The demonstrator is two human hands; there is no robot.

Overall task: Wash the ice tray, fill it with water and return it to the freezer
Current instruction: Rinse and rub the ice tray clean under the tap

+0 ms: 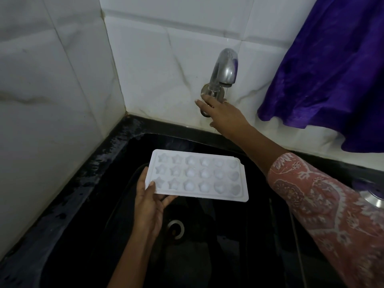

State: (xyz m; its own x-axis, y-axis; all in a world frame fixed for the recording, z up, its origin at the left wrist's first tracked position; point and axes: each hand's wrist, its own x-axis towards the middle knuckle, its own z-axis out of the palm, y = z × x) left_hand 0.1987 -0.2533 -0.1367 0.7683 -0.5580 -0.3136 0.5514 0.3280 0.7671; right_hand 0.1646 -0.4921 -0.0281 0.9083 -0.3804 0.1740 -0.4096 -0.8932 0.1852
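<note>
A white plastic ice tray (209, 176) with star, round and heart shaped cups hangs level over the black sink (116, 163). My left hand (150, 199) grips its near left corner, thumb on top and fingers below. My right hand (221, 112) reaches up to the wall under the chrome tap (224, 69), its fingers wrapped around the tap's handle, which is mostly hidden by the hand. No water stream shows under the spout.
White marble-look tiles form the corner behind the sink. A purple cloth (332, 69) hangs at the right, near the tap. The sink's metal drain (175, 229) lies below the tray. A steel vessel's edge (374, 198) shows on the counter at right.
</note>
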